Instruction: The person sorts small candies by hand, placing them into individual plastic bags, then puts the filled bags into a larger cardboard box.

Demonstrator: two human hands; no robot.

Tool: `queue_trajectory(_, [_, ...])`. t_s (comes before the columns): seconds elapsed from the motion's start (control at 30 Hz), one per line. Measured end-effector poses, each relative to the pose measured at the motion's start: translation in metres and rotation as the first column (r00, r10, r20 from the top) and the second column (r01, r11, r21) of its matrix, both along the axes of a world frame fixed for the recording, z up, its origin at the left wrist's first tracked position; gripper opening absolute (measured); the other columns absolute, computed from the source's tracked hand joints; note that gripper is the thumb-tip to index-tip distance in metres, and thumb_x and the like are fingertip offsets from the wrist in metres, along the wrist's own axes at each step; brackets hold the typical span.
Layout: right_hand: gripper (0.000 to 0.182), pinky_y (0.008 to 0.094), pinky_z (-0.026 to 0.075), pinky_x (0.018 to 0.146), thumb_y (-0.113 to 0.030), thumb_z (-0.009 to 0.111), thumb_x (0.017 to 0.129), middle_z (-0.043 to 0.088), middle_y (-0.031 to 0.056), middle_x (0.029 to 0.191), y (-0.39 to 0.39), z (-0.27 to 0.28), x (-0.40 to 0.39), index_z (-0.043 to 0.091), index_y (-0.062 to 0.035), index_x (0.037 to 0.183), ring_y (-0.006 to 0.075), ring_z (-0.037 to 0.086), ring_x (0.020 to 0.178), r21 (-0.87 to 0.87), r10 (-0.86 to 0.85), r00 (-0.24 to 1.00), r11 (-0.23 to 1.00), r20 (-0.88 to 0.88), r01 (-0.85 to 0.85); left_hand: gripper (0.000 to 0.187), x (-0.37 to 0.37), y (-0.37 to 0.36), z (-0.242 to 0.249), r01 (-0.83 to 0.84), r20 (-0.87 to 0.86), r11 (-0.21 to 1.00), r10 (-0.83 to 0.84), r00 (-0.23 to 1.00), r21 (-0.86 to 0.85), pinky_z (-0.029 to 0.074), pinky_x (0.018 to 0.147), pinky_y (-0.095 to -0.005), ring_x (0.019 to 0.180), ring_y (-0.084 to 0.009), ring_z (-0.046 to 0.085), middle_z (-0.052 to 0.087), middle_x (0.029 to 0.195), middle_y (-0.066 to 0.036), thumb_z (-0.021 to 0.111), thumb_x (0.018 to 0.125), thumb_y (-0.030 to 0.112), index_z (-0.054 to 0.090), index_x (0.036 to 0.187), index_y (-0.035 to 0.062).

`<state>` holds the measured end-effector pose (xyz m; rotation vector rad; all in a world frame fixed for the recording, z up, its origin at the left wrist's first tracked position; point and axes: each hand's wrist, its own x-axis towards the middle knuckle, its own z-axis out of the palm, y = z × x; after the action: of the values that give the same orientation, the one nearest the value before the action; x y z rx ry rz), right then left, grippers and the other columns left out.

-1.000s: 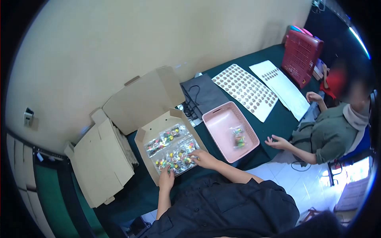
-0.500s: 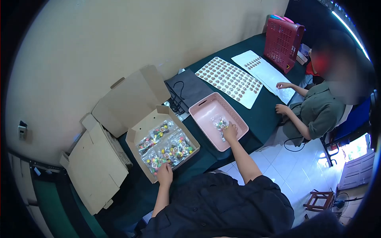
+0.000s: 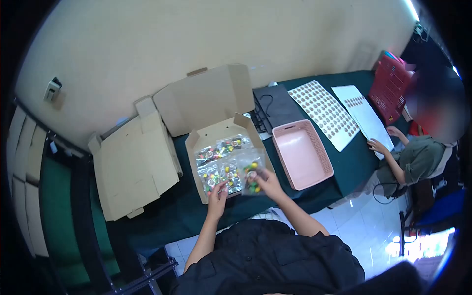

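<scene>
Nearest, we are wearing a dark buttoned shirt [image 3: 275,253]. Left hand [image 3: 217,197]: we are keeping its fingers bent at the near edge of a cardboard box [image 3: 211,134]; whether it is pinching anything, we are not able to tell. Right hand [image 3: 269,185]: we are gripping one clear packet [image 3: 251,172] of green, yellow and orange pieces over the right part of the box. Inside the box, similar filled packets [image 3: 223,149] are lying in two rows. To the right, a pink basket [image 3: 302,157] is standing beside the box on a green-covered desk [image 3: 345,169]; to the left, a stack of flattened cardboard [image 3: 132,167] is lying. Behind the box, a cardboard panel [image 3: 206,101] is standing near the wall. Beyond the basket, a dark bag [image 3: 280,105], a sheet of round prints [image 3: 324,115] and white sheets [image 3: 361,115] are lying. Farther right, a co-worker's hand [image 3: 377,146] is touching the white sheets; a red basket [image 3: 390,88] is standing at the far end.
</scene>
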<state>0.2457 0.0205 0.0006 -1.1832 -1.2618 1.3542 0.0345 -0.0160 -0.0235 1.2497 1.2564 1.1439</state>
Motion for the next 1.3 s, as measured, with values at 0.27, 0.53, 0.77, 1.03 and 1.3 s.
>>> queue_trajectory(0.27, [0.029, 0.0162, 0.038, 0.048, -0.027, 0.055, 0.086, 0.056, -0.0024, 0.074, -0.002, -0.001, -0.054, 0.055, -0.0029, 0.101, 0.002, 0.044, 0.053, -0.143, 0.285, 0.944, 0.94, -0.169, -0.309, 0.036, 0.018, 0.01, 0.012, -0.125, 0.369, 0.99, 0.14, 0.919, -0.064, 0.04, 0.084, -0.0252, 0.093, -0.0139, 0.053, 0.057, 0.099, -0.009, 0.052, 0.088, 0.022, 0.048, 0.11, -0.0058])
queue_trajectory(0.53, [0.033, 0.014, 0.036, 0.047, -0.03, 0.048, 0.089, 0.056, -0.0013, 0.08, 0.01, 0.011, -0.039, 0.053, -0.0024, 0.105, 0.0007, 0.044, 0.053, -0.275, 0.181, 0.958, 0.931, -0.22, -0.24, 0.038, 0.041, 0.014, 0.027, -0.149, 0.306, 0.983, 0.177, 0.935, -0.111, 0.04, 0.085, -0.0257, 0.1, -0.0145, 0.05, 0.051, 0.109, -0.012, 0.049, 0.09, 0.021, 0.037, 0.118, -0.0021])
queue_trajectory(0.77, [0.037, 0.0148, 0.034, 0.047, -0.031, 0.055, 0.085, 0.056, -0.0006, 0.077, 0.023, 0.001, -0.016, 0.048, -0.0024, 0.108, 0.0016, 0.043, 0.054, -0.321, 0.144, 0.933, 0.912, -0.329, -0.254, 0.036, 0.057, 0.031, 0.004, -0.076, 0.332, 0.992, 0.105, 0.937, -0.102, 0.04, 0.085, -0.0268, 0.099, -0.0138, 0.049, 0.049, 0.107, -0.009, 0.047, 0.09, 0.018, 0.034, 0.118, 0.0001])
queue_trajectory(1.03, [0.037, 0.014, 0.037, 0.056, -0.026, 0.054, 0.086, 0.054, -0.0003, 0.093, 0.042, 0.012, -0.017, 0.047, -0.0029, 0.115, 0.001, 0.048, 0.071, -0.287, 0.267, 0.899, 0.882, -0.347, -0.373, 0.038, 0.053, 0.042, 0.032, -0.083, 0.355, 0.995, 0.097, 0.93, -0.053, 0.04, 0.086, -0.0277, 0.102, -0.0163, 0.048, 0.05, 0.11, -0.013, 0.047, 0.09, 0.02, 0.034, 0.12, 0.0004])
queue_trajectory(1.3, [0.035, 0.0139, 0.037, 0.052, -0.026, 0.054, 0.086, 0.055, -0.0008, 0.088, 0.052, 0.01, -0.028, 0.049, -0.0033, 0.112, 0.0008, 0.047, 0.063, -0.313, 0.306, 0.896, 0.859, -0.321, -0.406, 0.042, 0.046, 0.048, 0.024, -0.204, 0.243, 0.973, 0.226, 0.943, -0.113, 0.039, 0.086, -0.0275, 0.101, -0.0167, 0.048, 0.049, 0.11, -0.013, 0.047, 0.09, 0.022, 0.032, 0.123, 0.0006])
